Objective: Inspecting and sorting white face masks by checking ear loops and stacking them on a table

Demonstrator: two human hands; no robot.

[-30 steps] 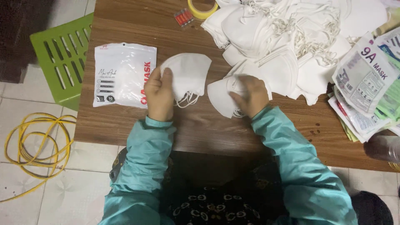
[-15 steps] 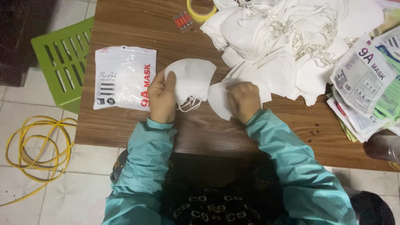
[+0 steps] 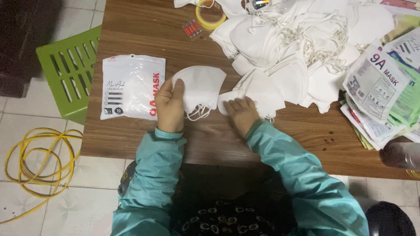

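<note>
The mask (image 3: 202, 86) now sits more squarely under our left hand (image 3: 169, 107), which pinches its left edge, while our right hand (image 3: 242, 114) has flattened onto the next mask (image 3: 262, 94) at the pile's near edge.

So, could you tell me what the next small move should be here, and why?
Probably the right hand should draw the second folded mask onto the one held by the left hand. That folded white mask lies beside the flat white pouch, and the second mask lies loose beside it.
</note>
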